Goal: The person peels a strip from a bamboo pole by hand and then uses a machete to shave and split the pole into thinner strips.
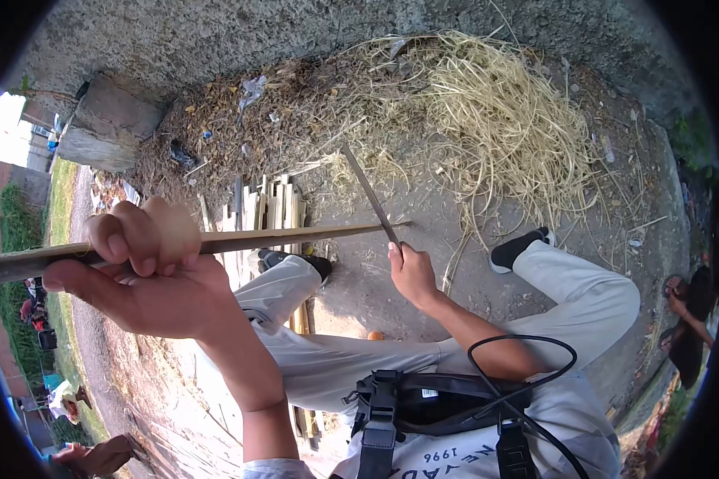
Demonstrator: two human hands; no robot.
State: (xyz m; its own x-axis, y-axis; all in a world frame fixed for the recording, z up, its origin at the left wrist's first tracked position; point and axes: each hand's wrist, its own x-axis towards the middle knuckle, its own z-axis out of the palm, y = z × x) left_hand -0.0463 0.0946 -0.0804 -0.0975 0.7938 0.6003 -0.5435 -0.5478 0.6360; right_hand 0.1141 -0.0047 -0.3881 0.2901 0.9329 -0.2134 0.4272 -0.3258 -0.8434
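My left hand (156,271) is raised at the left, palm up, with its fingers curled round a long bamboo strip (295,235). The strip runs from the left edge of the view and tapers to a thin end near the middle. My right hand (414,274) is closed round the handle of a long, narrow knife (367,190), most of the handle hidden in the fist. The dark blade slants up and to the left, crossing the strip's thin end in this view.
A large heap of pale shavings (511,120) lies ahead, against a rough wall (295,32). Split bamboo pieces (272,206) are stacked beside my left foot (295,263). A stone block (116,120) stands at the far left. Other people sit at the edges, one at the right (695,319).
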